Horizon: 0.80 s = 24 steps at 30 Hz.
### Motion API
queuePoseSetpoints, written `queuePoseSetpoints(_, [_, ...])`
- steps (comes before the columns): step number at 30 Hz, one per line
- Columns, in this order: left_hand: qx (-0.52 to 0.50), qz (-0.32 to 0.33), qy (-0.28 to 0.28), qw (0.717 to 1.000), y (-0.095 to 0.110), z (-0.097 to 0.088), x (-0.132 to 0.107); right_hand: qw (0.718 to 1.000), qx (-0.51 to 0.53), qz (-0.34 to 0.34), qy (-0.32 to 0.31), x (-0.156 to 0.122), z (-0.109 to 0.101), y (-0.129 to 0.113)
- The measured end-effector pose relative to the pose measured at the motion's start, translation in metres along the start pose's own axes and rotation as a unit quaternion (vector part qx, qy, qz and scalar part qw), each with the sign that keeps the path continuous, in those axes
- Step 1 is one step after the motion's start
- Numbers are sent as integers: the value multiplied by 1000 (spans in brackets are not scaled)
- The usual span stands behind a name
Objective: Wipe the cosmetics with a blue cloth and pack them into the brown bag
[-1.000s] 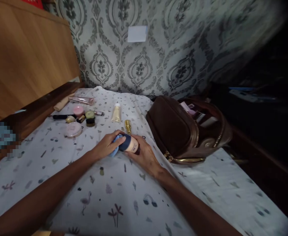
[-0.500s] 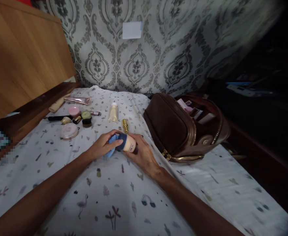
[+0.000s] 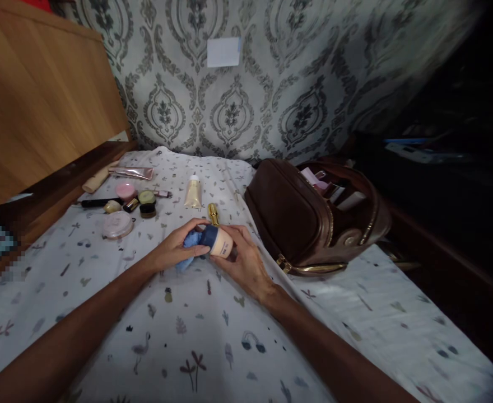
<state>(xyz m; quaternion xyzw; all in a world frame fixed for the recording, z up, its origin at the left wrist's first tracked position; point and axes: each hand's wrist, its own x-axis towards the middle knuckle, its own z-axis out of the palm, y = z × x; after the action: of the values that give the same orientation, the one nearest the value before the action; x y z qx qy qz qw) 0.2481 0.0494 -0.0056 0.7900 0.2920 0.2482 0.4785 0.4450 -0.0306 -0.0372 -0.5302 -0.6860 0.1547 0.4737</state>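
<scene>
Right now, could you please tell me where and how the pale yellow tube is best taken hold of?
Probably from above, across the middle of the pale yellow tube, pinching its long sides: it lies flat, white cap toward the wall, nothing touching either side.

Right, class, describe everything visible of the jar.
The jar is short and round: peach body, dark blue lid, print too small to read. It looks smooth; plastic or glass, I cannot tell. It is tilted over the sheet, lid towards the left hand, which holds a blue cloth against the lid. The right hand grips its body.
</scene>
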Motion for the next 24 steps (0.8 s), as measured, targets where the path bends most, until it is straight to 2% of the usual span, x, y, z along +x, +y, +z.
queuePoseSetpoints(4, [-50,21,-23,998,-4,-5,1,997,56,44,-6,0,-1,-1])
queuePoseSetpoints(12, [-65,4,22,998,-8,2,2,995,86,47,1,-1,0,-4])
queuePoseSetpoints(15, [-59,9,19,998,-7,1,3,990,117,72,-1,-1,1,-5])
queuePoseSetpoints(19, [-84,4,-8,996,-2,-4,3,968,201,146,-37,1,1,-5])
queuePoseSetpoints(24, [-100,-19,-16,995,4,-6,1,935,292,195,-52,3,0,-5])
